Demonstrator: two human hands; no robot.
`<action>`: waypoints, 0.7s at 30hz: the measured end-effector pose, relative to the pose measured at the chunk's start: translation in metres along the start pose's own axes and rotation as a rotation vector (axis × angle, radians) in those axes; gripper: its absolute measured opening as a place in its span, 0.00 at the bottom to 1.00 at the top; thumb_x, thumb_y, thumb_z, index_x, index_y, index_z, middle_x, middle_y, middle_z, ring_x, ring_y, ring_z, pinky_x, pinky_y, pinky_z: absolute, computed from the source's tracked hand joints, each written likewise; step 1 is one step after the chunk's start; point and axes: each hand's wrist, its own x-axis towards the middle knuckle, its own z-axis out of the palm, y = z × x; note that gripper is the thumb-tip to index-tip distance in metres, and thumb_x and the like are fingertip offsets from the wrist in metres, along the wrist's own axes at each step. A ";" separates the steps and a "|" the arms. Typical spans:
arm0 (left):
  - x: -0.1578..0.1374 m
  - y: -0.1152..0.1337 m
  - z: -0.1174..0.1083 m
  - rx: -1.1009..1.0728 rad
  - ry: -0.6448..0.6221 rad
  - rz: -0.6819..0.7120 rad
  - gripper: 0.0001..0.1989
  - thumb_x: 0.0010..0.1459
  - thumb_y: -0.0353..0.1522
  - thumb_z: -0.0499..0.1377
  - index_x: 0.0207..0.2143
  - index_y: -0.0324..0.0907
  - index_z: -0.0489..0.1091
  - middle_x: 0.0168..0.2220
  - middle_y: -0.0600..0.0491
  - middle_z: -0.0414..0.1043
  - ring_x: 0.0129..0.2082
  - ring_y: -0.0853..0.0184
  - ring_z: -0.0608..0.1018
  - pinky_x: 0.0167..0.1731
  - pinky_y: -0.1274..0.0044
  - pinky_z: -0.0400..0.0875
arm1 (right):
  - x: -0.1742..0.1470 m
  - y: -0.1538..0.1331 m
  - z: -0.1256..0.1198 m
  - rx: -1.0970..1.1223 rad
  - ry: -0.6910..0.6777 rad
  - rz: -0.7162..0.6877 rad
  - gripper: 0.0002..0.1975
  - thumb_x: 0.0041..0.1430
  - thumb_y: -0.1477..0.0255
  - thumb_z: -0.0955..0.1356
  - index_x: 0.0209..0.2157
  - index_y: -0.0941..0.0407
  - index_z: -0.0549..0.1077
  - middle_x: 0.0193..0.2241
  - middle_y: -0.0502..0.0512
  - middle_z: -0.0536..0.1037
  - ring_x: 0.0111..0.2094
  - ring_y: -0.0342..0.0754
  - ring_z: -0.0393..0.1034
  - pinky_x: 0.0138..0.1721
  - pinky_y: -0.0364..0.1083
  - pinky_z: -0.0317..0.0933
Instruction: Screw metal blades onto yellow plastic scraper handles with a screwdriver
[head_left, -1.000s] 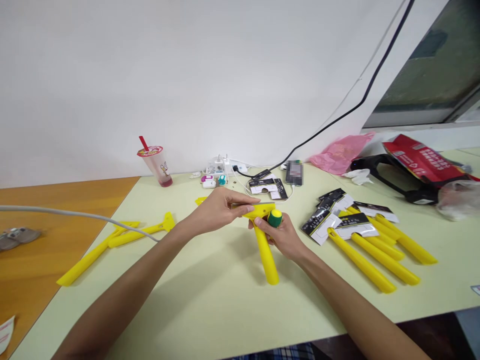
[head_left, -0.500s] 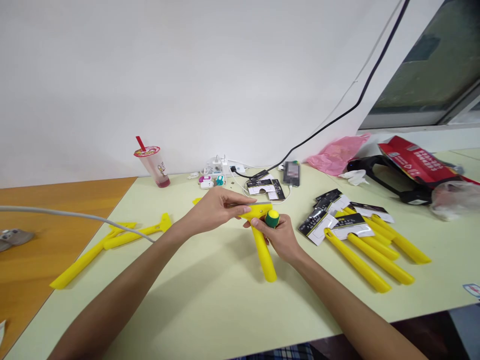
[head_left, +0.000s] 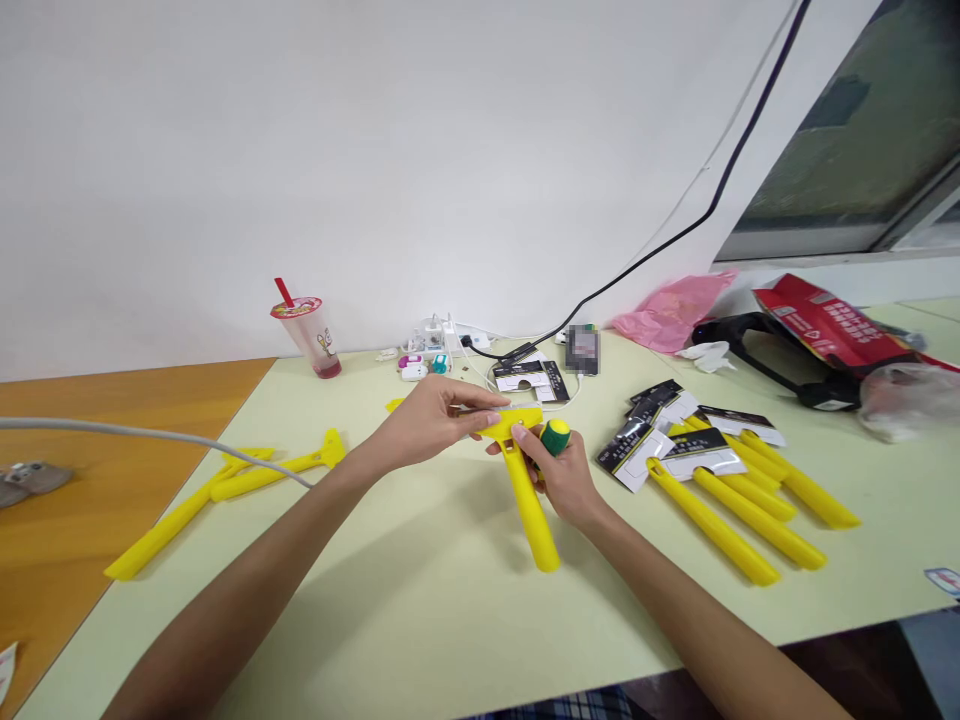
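A yellow scraper [head_left: 533,520] is held above the table, its wide head up and its long handle slanting down toward me. My left hand [head_left: 439,422] pinches the left side of the head, fingers closed along its top edge. My right hand [head_left: 564,475] is closed around the neck, its thumb pressed on the head. That same hand also holds a green and yellow screwdriver handle [head_left: 556,436], whose rounded end sticks up; its shaft is hidden. A thin pale strip shows along the top of the scraper head.
Carded yellow scrapers [head_left: 739,515] lie piled at right. Loose yellow scrapers [head_left: 169,520] rest at left beneath a grey cable [head_left: 150,428]. Toward the wall stand a drink cup [head_left: 309,338], a power strip [head_left: 431,338] and black-and-white cards [head_left: 531,378]. A red package [head_left: 832,325] sits back right.
The scraper's handle end has swung slightly right and toward me as the head tilts. The screwdriver handle in my right hand has shifted a little right. My left hand keeps its pinch.
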 end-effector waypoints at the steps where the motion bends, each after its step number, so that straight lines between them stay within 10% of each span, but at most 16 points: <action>1: 0.000 0.000 0.000 0.000 -0.006 0.001 0.14 0.64 0.37 0.70 0.51 0.46 0.87 0.48 0.48 0.88 0.43 0.60 0.87 0.46 0.68 0.83 | 0.000 0.001 0.000 0.006 0.006 -0.001 0.31 0.53 0.41 0.77 0.28 0.59 0.81 0.19 0.53 0.74 0.18 0.39 0.53 0.17 0.41 0.48; 12: 0.001 -0.002 -0.001 0.044 0.006 0.069 0.15 0.68 0.43 0.66 0.51 0.47 0.86 0.49 0.47 0.87 0.48 0.58 0.85 0.49 0.67 0.82 | 0.003 0.001 -0.001 0.021 0.008 -0.012 0.31 0.53 0.42 0.78 0.26 0.58 0.80 0.15 0.45 0.59 0.18 0.39 0.49 0.17 0.42 0.43; 21: 0.004 0.001 -0.010 0.000 0.315 0.126 0.22 0.70 0.49 0.63 0.54 0.43 0.78 0.52 0.44 0.83 0.49 0.60 0.83 0.45 0.71 0.81 | 0.016 0.008 -0.012 0.177 0.129 -0.068 0.23 0.57 0.49 0.79 0.31 0.56 0.79 0.21 0.51 0.76 0.18 0.38 0.48 0.16 0.42 0.44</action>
